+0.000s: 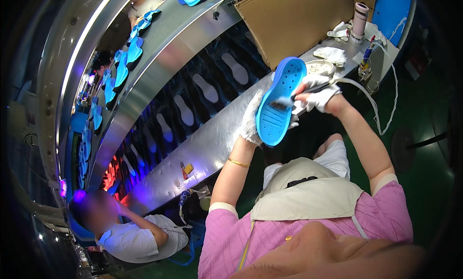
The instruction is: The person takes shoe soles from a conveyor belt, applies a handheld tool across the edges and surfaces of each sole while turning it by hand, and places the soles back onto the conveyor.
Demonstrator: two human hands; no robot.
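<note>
A blue shoe sole [274,123], with a pattern of holes at its far end and grooves at its near end, is held tilted up by my left hand [250,120] in a white glove. My fingers wrap its left edge and lower end. In my right hand [319,96], also gloved in white with bare fingertips showing, is a dark-handled brush [281,103]. Its pale bristles touch the sole's inner face near the middle. From the brush's handle end a clear tube [360,87] loops off to the right. Just behind my right hand stands a round white dish [320,67].
A metal ledge [212,130] runs alongside a dark conveyor carrying pale soles [206,88]. Blue shoe pieces [123,69] line an upper belt. Cardboard [299,23], white cloth [330,56] and a pinkish cylinder [360,19] stand behind. A co-worker [137,238] sits at left.
</note>
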